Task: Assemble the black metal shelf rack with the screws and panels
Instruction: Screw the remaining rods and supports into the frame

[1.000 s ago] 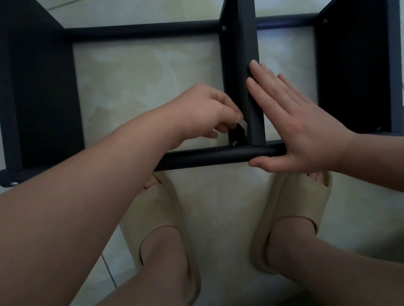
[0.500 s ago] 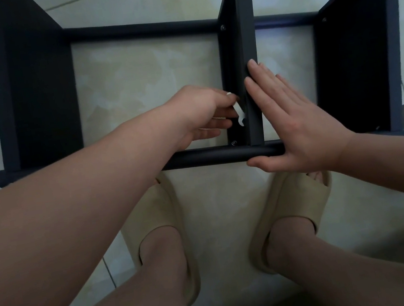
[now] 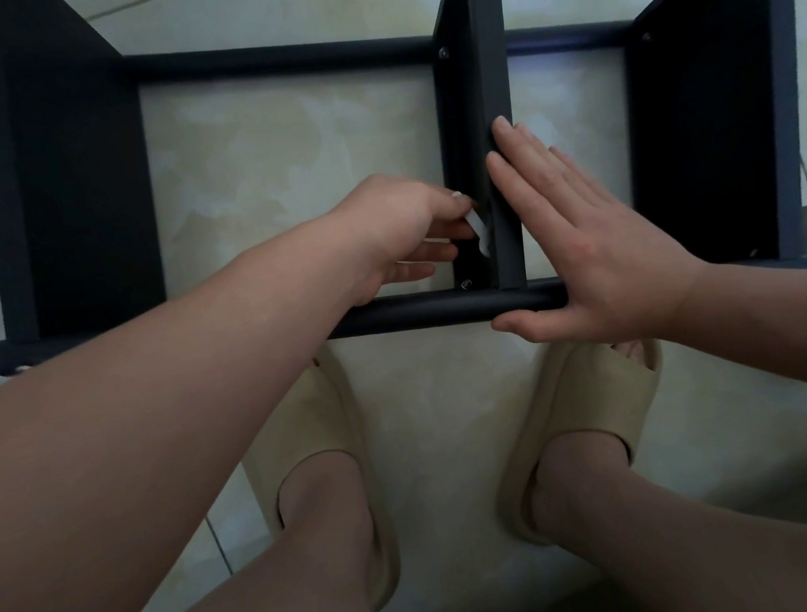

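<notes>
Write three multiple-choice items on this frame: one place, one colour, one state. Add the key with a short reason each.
1. Where does the right hand rest?
A) on the left side panel
B) against the middle panel of the shelf rack
C) on the tile floor

2. What colour is the small piece that the left hand pinches?
A) white
B) red
C) black

3. How do the right hand's fingers lie?
A) curled in a fist
B) straight and flat
C) wrapped round a screwdriver

Key:
1 B: the palm lies against the panel's front edge, with the thumb along the front tube.
2 A: it shows pale against the dark panel.
3 B: all four fingers lie extended along the panel.
</notes>
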